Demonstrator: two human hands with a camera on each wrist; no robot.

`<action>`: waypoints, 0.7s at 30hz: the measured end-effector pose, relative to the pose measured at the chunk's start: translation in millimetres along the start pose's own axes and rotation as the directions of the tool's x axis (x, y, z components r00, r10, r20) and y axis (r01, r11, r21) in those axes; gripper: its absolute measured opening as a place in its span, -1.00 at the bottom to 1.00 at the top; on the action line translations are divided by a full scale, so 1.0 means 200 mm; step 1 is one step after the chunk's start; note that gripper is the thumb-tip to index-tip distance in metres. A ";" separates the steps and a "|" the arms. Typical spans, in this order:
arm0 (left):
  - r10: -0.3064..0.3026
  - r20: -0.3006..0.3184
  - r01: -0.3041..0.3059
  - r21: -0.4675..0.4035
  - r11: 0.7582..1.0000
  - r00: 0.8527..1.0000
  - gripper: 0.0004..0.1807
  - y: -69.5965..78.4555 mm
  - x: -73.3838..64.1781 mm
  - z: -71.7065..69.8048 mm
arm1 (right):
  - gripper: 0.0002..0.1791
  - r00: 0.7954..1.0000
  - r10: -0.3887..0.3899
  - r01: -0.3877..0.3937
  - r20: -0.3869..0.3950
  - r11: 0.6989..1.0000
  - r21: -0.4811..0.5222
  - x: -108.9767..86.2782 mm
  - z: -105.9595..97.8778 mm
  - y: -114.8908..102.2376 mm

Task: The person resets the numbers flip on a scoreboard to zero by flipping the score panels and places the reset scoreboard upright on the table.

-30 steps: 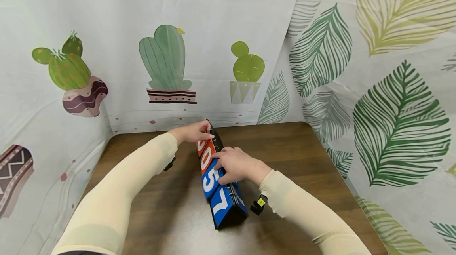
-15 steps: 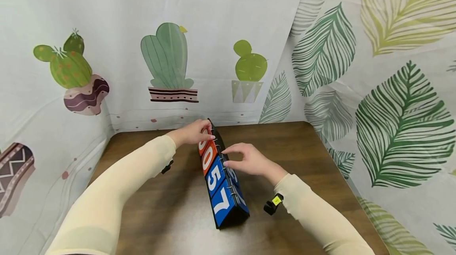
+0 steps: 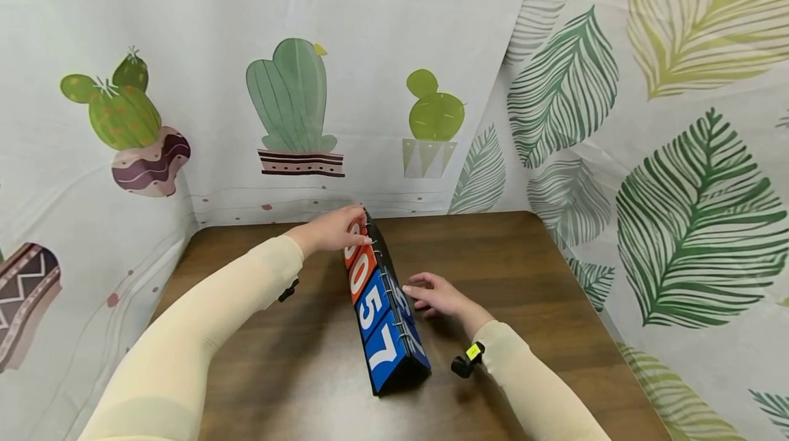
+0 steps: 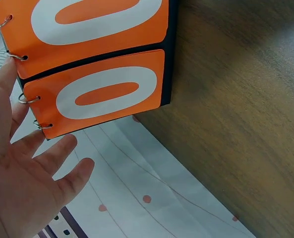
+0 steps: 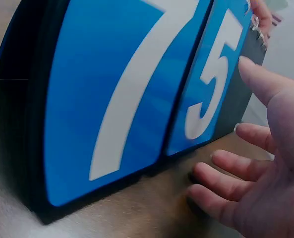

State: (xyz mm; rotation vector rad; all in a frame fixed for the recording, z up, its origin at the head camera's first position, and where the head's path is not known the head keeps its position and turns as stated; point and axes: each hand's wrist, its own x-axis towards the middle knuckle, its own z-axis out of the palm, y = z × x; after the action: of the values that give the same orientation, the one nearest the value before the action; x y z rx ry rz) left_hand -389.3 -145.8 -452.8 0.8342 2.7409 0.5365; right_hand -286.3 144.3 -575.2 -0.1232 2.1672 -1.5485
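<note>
A flip scoreboard [image 3: 372, 311] stands tent-like on the table, running away from me. Its left face carries two orange 0 cards, then blue 5 and 7 cards, all hung on metal rings along the ridge. At the far end my left hand [image 3: 335, 229] holds the ridge; the left wrist view shows its fingertips [image 4: 18, 116] at the rings beside the last orange 0 card [image 4: 111, 92], outer fingers loose. My right hand [image 3: 439, 296] is beside the right face with fingers relaxed and holding nothing. Its thumb is near the blue 5 card [image 5: 213, 77], beyond the 7 card [image 5: 132, 99].
The brown wooden table [image 3: 505, 263] meets a white curtain [image 3: 370, 30] printed with cacti at the back. A leaf-patterned curtain [image 3: 561, 105] hangs along the right side. Past the 5 card, the right face shows a black panel [image 5: 246, 74].
My right hand has drawn back from the ridge and blue cards, then lowered to the right side of the scoreboard. The raised 7 card area now lies flat. My left hand stays put.
</note>
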 end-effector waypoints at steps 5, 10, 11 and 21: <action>-0.011 0.019 0.011 0.005 1.000 1.000 -0.48 0.01 0.00 -0.01 | -0.28 0.998 0.030 -0.037 0.062 0.993 0.116 0.03 0.04 0.04; -0.026 0.031 0.025 0.018 1.000 0.999 -0.44 0.01 -0.01 -0.02 | -0.32 0.995 0.027 -0.042 0.095 0.986 0.160 0.04 0.06 0.06; -0.029 0.034 0.028 0.021 0.999 0.999 -0.44 0.00 -0.01 -0.02 | -0.31 0.995 0.026 -0.041 0.095 0.987 0.156 0.04 0.06 0.06; -0.057 0.064 0.057 0.000 0.998 0.996 -0.42 0.01 -0.01 0.00 | -0.69 0.997 0.023 -0.010 -0.071 0.982 0.188 0.03 0.08 0.11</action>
State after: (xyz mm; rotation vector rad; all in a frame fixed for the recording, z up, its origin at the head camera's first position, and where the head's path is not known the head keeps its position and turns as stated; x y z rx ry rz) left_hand -387.7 -145.4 -451.3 0.7565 2.6964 0.4915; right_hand -281.2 136.5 -601.2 0.0126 2.0568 -1.7635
